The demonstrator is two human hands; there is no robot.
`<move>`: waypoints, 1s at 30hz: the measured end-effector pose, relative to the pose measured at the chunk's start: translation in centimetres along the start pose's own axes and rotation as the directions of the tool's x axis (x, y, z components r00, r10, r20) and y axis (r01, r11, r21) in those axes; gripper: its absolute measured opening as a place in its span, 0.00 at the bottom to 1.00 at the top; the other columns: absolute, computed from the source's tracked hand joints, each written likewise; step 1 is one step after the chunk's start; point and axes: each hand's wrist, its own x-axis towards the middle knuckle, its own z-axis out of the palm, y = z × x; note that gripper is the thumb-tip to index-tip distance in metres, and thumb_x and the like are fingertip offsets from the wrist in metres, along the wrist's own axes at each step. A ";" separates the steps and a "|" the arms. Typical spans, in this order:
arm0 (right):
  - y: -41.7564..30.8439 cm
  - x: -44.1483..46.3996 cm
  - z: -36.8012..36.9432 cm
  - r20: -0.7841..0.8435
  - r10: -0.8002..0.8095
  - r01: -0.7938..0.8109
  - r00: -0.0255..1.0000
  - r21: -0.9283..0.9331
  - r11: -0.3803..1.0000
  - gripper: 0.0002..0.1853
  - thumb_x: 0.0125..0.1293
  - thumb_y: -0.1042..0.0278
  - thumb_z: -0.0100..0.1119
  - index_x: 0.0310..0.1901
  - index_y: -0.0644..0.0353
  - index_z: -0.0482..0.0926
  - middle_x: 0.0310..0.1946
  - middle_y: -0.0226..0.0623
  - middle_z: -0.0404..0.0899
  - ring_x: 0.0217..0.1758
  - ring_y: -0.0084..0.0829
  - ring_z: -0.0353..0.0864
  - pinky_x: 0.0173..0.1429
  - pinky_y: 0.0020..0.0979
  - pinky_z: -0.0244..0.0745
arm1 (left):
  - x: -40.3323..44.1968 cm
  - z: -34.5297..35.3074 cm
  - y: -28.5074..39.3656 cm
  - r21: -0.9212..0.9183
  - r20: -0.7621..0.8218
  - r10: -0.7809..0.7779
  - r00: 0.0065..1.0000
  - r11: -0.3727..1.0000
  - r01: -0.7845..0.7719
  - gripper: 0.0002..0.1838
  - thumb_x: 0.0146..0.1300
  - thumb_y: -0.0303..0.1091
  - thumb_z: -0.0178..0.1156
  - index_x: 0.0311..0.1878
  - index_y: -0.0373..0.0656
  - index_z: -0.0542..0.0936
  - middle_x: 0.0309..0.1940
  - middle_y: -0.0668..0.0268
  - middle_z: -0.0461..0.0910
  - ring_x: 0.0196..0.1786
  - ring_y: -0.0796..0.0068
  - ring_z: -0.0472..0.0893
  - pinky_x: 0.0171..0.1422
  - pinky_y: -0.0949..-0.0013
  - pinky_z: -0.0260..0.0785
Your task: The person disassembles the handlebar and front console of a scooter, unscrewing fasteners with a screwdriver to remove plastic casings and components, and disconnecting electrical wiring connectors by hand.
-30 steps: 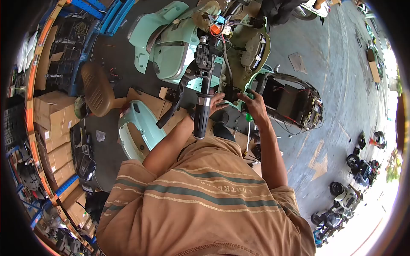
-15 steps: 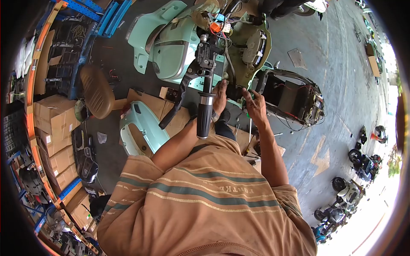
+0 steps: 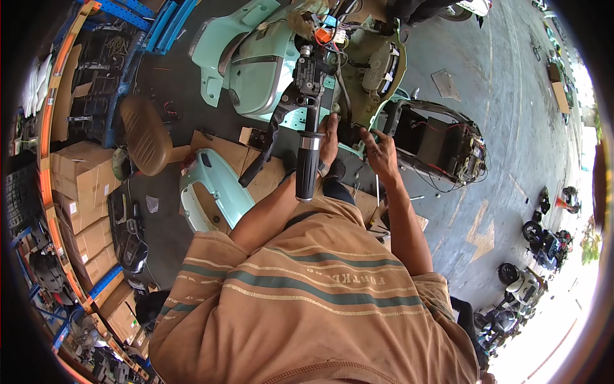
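Note:
My left hand (image 3: 329, 142) is at the inner edge of the scooter's pale-green front panel (image 3: 378, 105), partly behind the handlebar grip (image 3: 307, 168); what its fingers touch is hidden. My right hand (image 3: 382, 155) has its thumb and fingers closed at the panel's lower right edge, beside a dark part between the hands. A long metal shaft (image 3: 377, 190) points down from under my right hand, but its handle is hidden. Wires with an orange connector (image 3: 323, 35) hang above the panel.
A black scooter frame part (image 3: 438, 144) lies right of my hands. To the left are a mint body panel (image 3: 217, 189), a brown seat (image 3: 146, 136) and cardboard boxes (image 3: 83, 169) by a rack. Motorcycles (image 3: 521, 286) stand at lower right. A person's dark-clothed legs (image 3: 419, 11) show at the top.
My left hand has moved up along the inside of the panel. My right hand has shifted slightly, and the green handle seen under it earlier is now hidden.

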 end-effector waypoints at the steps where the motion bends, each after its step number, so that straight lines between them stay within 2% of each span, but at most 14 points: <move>1: -0.2 0.0 -0.1 -0.001 -0.010 0.010 1.000 -0.037 0.999 0.40 0.65 0.32 0.59 0.47 0.76 0.81 0.15 0.44 0.73 0.24 0.32 0.75 0.35 0.39 0.72 | -0.1 -0.2 0.1 0.034 0.003 0.022 1.000 0.999 -0.022 0.44 0.69 0.71 0.47 0.68 0.37 0.72 0.55 0.53 0.79 0.48 0.65 0.80 0.41 0.67 0.75; 4: 0.0 0.2 -0.1 0.000 -0.017 0.017 1.000 -0.078 0.997 0.42 0.64 0.32 0.60 0.48 0.78 0.81 0.16 0.45 0.74 0.25 0.32 0.76 0.36 0.39 0.72 | -0.7 -0.2 0.7 -0.058 -0.005 0.098 0.995 0.994 -0.098 0.42 0.71 0.68 0.48 0.67 0.35 0.73 0.51 0.53 0.79 0.48 0.64 0.80 0.44 0.67 0.74; 7: -1.1 -0.2 -0.6 0.017 0.013 -0.012 1.000 -0.040 0.999 0.44 0.61 0.30 0.62 0.49 0.78 0.80 0.17 0.45 0.75 0.26 0.33 0.77 0.37 0.39 0.73 | -1.0 0.2 0.5 -0.117 -0.010 -0.066 0.998 0.991 0.064 0.37 0.73 0.63 0.50 0.66 0.35 0.73 0.47 0.55 0.80 0.47 0.65 0.81 0.48 0.67 0.75; 8: -1.5 -0.4 -0.7 0.037 0.039 -0.039 0.999 -0.003 0.999 0.44 0.60 0.30 0.64 0.49 0.78 0.81 0.18 0.45 0.76 0.27 0.34 0.78 0.38 0.38 0.74 | -1.6 0.4 0.4 -0.058 -0.062 0.105 0.993 0.992 -0.108 0.34 0.73 0.60 0.50 0.64 0.36 0.73 0.45 0.57 0.79 0.47 0.66 0.81 0.49 0.66 0.76; 10: -1.4 -0.3 -1.0 0.013 0.038 -0.038 0.999 -0.006 0.999 0.46 0.59 0.29 0.65 0.50 0.78 0.80 0.18 0.44 0.76 0.27 0.34 0.78 0.38 0.39 0.74 | -1.0 0.6 0.9 -0.556 0.080 -0.202 0.976 0.804 0.212 0.26 0.75 0.53 0.52 0.61 0.38 0.73 0.46 0.59 0.80 0.49 0.67 0.82 0.50 0.62 0.78; 13: -0.5 -0.5 -1.1 -0.101 0.001 -0.005 0.995 -0.040 0.999 0.50 0.57 0.26 0.65 0.51 0.82 0.78 0.17 0.43 0.76 0.26 0.32 0.78 0.37 0.37 0.75 | -1.7 -0.7 2.8 -0.510 0.202 -0.076 0.976 0.843 0.171 0.23 0.75 0.50 0.53 0.59 0.41 0.74 0.47 0.61 0.81 0.49 0.68 0.82 0.48 0.63 0.78; 14: -1.5 -0.8 -2.2 -0.001 0.058 -0.058 0.998 0.042 0.997 0.50 0.58 0.25 0.63 0.52 0.81 0.79 0.18 0.42 0.77 0.26 0.31 0.78 0.36 0.36 0.75 | -2.0 -0.9 3.8 -0.557 0.232 -0.081 0.969 0.806 0.200 0.20 0.75 0.48 0.53 0.59 0.44 0.75 0.49 0.65 0.82 0.48 0.71 0.82 0.46 0.66 0.78; 15: -1.8 -1.1 -2.9 0.105 0.101 -0.114 0.989 0.121 0.986 0.50 0.59 0.25 0.61 0.52 0.80 0.79 0.19 0.42 0.77 0.26 0.30 0.78 0.36 0.36 0.75 | -1.9 -1.0 3.5 -0.334 0.180 0.096 0.979 0.942 -0.030 0.17 0.76 0.45 0.52 0.60 0.46 0.74 0.49 0.67 0.82 0.48 0.74 0.83 0.44 0.68 0.78; 17: 0.3 -1.0 -2.5 0.027 0.133 -0.136 0.991 0.213 0.967 0.44 0.62 0.26 0.59 0.49 0.72 0.84 0.23 0.39 0.79 0.25 0.27 0.77 0.33 0.34 0.75 | -2.2 -1.6 4.0 -0.618 0.309 0.014 0.951 0.763 0.189 0.16 0.77 0.42 0.51 0.60 0.46 0.74 0.49 0.67 0.82 0.49 0.72 0.84 0.45 0.67 0.79; 19: 0.8 -1.4 -3.1 0.042 0.106 -0.113 0.994 0.485 0.867 0.39 0.64 0.29 0.59 0.47 0.66 0.85 0.27 0.35 0.80 0.23 0.24 0.74 0.29 0.31 0.72 | -2.0 -1.6 3.8 -0.605 0.308 -0.005 0.951 0.771 0.200 0.16 0.77 0.42 0.52 0.61 0.46 0.73 0.49 0.66 0.82 0.48 0.71 0.84 0.45 0.66 0.80; 20: 1.0 -1.5 -3.3 0.042 0.135 -0.138 0.990 0.508 0.850 0.32 0.70 0.38 0.59 0.49 0.67 0.84 0.29 0.30 0.81 0.22 0.16 0.69 0.27 0.24 0.65 | -2.3 -1.5 4.2 -0.579 0.280 -0.025 0.960 0.793 0.190 0.17 0.76 0.43 0.53 0.61 0.47 0.73 0.48 0.68 0.82 0.47 0.73 0.84 0.43 0.69 0.79; 23: 2.4 -1.7 -3.7 0.003 0.149 -0.137 0.989 0.416 0.899 0.27 0.70 0.45 0.63 0.48 0.66 0.84 0.29 0.30 0.82 0.23 0.15 0.69 0.27 0.23 0.65 | -2.8 -1.2 4.8 -0.552 0.219 -0.038 0.975 0.819 0.156 0.18 0.76 0.45 0.54 0.62 0.48 0.73 0.49 0.69 0.82 0.47 0.75 0.83 0.43 0.71 0.77; 24: 2.6 -1.8 -4.2 0.025 0.106 -0.106 0.994 0.442 0.890 0.29 0.66 0.42 0.65 0.49 0.67 0.83 0.27 0.32 0.80 0.25 0.21 0.74 0.31 0.27 0.71 | -2.8 -1.0 4.8 -0.547 0.230 -0.038 0.972 0.821 0.162 0.18 0.76 0.45 0.54 0.63 0.49 0.72 0.50 0.69 0.82 0.48 0.75 0.83 0.44 0.70 0.77; 30: 2.5 -1.3 -6.3 0.079 0.071 -0.091 0.994 0.283 0.955 0.26 0.66 0.46 0.66 0.51 0.63 0.84 0.25 0.32 0.80 0.24 0.22 0.74 0.31 0.27 0.71 | -1.7 0.4 3.5 -0.555 0.147 -0.135 0.980 0.809 0.195 0.21 0.73 0.46 0.58 0.64 0.48 0.71 0.55 0.68 0.79 0.49 0.73 0.82 0.45 0.66 0.78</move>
